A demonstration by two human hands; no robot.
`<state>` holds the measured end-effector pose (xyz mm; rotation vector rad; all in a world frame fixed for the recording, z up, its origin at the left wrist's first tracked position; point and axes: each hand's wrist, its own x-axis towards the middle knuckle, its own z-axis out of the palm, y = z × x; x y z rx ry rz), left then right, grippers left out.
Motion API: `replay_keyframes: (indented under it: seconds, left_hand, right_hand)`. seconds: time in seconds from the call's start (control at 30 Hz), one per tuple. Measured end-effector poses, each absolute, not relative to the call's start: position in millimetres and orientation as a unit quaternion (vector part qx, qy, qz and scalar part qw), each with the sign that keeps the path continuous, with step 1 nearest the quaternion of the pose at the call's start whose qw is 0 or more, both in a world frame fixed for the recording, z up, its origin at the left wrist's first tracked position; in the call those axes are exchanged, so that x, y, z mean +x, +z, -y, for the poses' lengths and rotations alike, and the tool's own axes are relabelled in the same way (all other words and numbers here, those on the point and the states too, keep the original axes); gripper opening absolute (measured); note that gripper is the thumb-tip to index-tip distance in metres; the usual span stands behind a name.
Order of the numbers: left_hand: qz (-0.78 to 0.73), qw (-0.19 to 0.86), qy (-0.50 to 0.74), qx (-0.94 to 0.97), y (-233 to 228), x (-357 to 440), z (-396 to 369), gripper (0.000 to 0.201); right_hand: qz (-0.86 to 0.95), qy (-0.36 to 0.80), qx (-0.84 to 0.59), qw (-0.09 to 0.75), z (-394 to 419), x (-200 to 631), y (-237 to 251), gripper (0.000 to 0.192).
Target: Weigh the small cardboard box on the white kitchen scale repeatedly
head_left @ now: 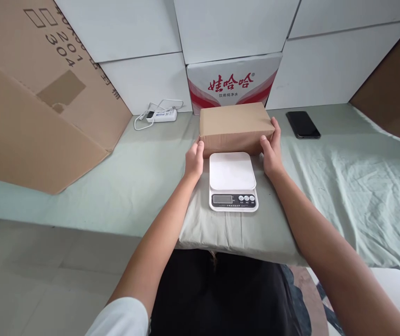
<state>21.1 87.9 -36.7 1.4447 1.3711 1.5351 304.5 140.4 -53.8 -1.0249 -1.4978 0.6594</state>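
Between my two hands is a closed brown cardboard box [236, 122], just behind a white kitchen scale [232, 171]. My left hand [194, 160] grips the box's left end, its thumb on the near left corner. On the right end, my right hand [271, 144] holds with the thumb on the front face and the fingers around the side. Whether the box rests on the cloth or is slightly raised, I cannot tell. The scale's platform is bare, and its dark display panel with several round buttons faces me.
A black phone [303, 124] lies at the right. To the left sits a white device with a cable [162, 115]. A large carton [42, 102] stands at the far left, another brown carton [396, 84] at the far right. White boxes and a red-lettered box [235, 77] line the back.
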Motion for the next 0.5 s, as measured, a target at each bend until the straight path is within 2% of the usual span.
replay_keyframes:
  seconds: [0.5]
  left_hand:
    - [-0.488, 0.324, 0.59, 0.555, -50.3, 14.1, -96.2, 0.082]
  right_hand:
    - [0.641, 0.284, -0.423, 0.574, -149.6, 312.5, -65.6, 0.127]
